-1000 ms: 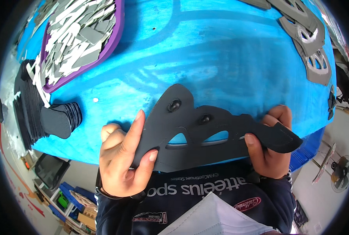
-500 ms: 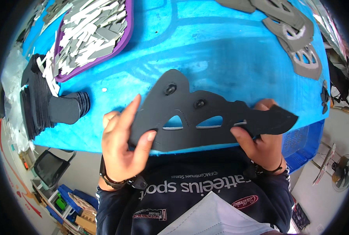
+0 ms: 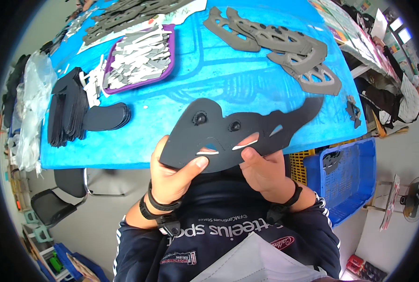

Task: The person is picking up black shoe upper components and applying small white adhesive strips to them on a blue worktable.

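A flat black cut-out panel (image 3: 237,138) is held in front of me over the near edge of the blue table. It has wavy edges, several narrow openings and two dark round knobs, and it tapers to a tail at the right. My left hand (image 3: 174,171) grips its left lower corner, thumb on top and fingers underneath. Along the lower edge, near the middle, my right hand (image 3: 266,174) pinches it with the thumb beside an opening. The fingers beneath the panel are mostly hidden.
A purple tray (image 3: 173,51) of grey and white strips stands at the back left. Closer lie stacked black pieces (image 3: 68,110). Similar grey panels (image 3: 284,44) overlap at the far right. A blue crate (image 3: 345,188) sits beside the table, and a chair (image 3: 59,202) is at the left.
My right hand has shifted left, from the panel's tapered end to near its middle. Both hands now sit closer together. The view has tipped up, showing more of the table's far side.
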Available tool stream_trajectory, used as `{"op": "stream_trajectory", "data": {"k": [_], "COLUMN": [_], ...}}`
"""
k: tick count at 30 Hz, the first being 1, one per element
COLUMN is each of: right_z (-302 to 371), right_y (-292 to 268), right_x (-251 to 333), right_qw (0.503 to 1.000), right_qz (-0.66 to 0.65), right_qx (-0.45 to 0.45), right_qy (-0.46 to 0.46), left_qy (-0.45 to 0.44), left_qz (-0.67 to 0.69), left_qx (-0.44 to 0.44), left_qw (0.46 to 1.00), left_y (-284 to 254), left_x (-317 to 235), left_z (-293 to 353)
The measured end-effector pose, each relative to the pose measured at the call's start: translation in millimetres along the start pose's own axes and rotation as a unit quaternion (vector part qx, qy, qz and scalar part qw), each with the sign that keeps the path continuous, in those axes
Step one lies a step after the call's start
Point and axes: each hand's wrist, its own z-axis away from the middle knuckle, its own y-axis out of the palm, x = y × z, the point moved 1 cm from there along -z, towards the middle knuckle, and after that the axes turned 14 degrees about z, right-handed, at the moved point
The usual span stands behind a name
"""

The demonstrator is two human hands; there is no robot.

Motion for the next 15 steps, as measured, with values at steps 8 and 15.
{"op": "stream_trajectory", "data": {"k": [8, 15], "right_z": [4.0, 3.6], "right_y": [9.8, -43.3], "right_x": [15.2, 61.5], "right_qw": [0.996, 0.604], "right_qz": [-0.051, 0.538], "right_qx": [-0.07, -0.279], "right_qy": [-0.008, -0.517], "left_qy": [0.047, 0.297], "left_qz": [0.059, -0.498], "left_qx": [-0.056, -0.032], "left_qw": [0.996, 0.814], "left_y": [4.4, -38.3], "left_x": [-0.8, -75.8], "left_z": [8.9, -12.7]}}
